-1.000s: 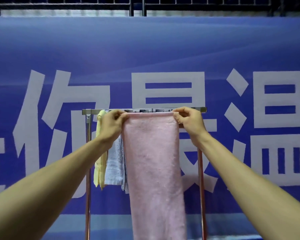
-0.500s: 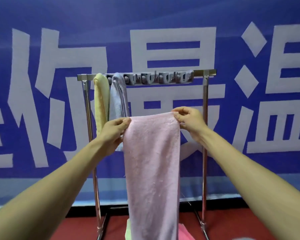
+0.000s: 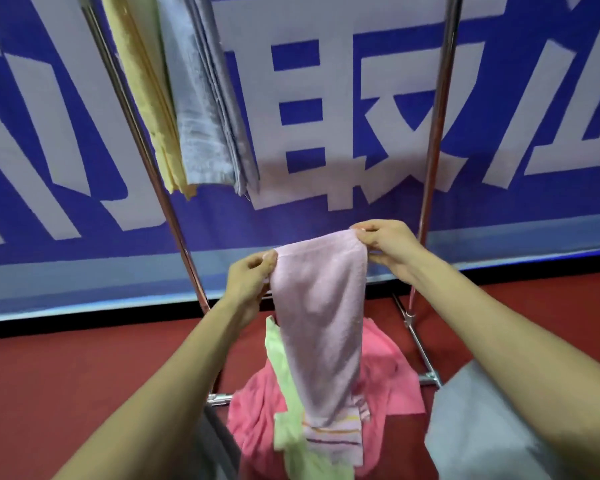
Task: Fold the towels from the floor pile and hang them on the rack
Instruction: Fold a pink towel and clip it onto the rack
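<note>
Legend: my left hand [image 3: 253, 271] and right hand [image 3: 385, 244] each pinch a top corner of the pale pink towel [image 3: 319, 323], which hangs lengthwise (striped end lowest) over the floor pile [image 3: 388, 375], below the yellow towel [image 3: 139, 81] and grey-blue towel [image 3: 201, 98] hanging within the rack [image 3: 437, 116].

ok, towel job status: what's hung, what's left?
Done: yellow towel and grey-blue towel hang on the rack. In hand: left hand and right hand pinch the pale pink towel by its top corners, not yet hung. Left: green towel and coral towel on the floor.
</note>
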